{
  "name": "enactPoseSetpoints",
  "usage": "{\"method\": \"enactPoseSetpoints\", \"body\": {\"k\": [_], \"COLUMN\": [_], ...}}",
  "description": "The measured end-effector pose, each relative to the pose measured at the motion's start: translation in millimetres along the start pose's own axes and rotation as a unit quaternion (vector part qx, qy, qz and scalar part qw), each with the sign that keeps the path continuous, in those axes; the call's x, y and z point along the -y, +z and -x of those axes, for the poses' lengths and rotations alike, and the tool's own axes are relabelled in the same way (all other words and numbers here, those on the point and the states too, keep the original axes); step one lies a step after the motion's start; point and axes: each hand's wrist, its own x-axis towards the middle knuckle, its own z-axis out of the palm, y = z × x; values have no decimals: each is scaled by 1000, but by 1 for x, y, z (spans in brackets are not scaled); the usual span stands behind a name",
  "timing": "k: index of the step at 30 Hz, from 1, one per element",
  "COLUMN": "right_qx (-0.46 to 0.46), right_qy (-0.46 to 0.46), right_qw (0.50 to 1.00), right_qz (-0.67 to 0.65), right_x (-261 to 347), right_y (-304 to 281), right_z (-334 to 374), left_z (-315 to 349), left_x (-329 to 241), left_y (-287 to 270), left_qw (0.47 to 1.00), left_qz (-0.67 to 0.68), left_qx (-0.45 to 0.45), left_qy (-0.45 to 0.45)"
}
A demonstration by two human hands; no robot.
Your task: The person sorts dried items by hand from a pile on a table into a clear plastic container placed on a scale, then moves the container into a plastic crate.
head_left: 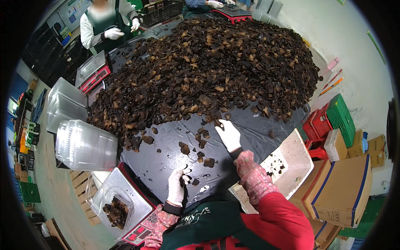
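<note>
A large heap of dark brown wood ear mushrooms (200,71) covers most of a table lined with black plastic sheet (154,171). My right hand (229,136), in a white glove, reaches to the heap's near edge and has its fingertips closed on a dark wood ear mushroom (217,123). Closer to me, my left hand (177,185), also gloved, curls its fingers round a dark piece of wood ear that is partly hidden. Several loose pieces (209,162) lie on the sheet between both hands. Left of my left hand, a clear plastic tub holding mushrooms (116,212) sits on a scale (139,204).
Stacked clear tubs (87,143) stand at the left, beyond my scale. A white foam box (291,162) with scraps is under my right forearm. Cardboard boxes (341,187) and green crates (341,114) stand right. Two co-workers with gloved hands (113,33) work across the table near red scales (95,79).
</note>
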Motion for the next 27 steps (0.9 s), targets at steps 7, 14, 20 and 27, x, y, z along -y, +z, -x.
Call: {"method": "enactPoseSetpoints", "body": {"k": [7, 14, 20, 27], "right_qx": [70, 176, 123, 176], "right_qy": [-7, -35, -94, 247], "right_qw": [986, 936, 988, 789], "right_qz": [-153, -304, -17, -535], "right_x": [86, 107, 44, 0], "right_y": [-18, -28, 19, -4], "right_z": [34, 62, 4, 17], "left_z": [22, 27, 29, -2], "left_x": [-11, -9, -18, -24], "left_y": [-8, -11, 8, -1], "left_qw": [1000, 995, 997, 990], "left_qz": [0, 5, 62, -92], "left_qx": [23, 96, 32, -68], "left_qy": [3, -21, -22, 83]}}
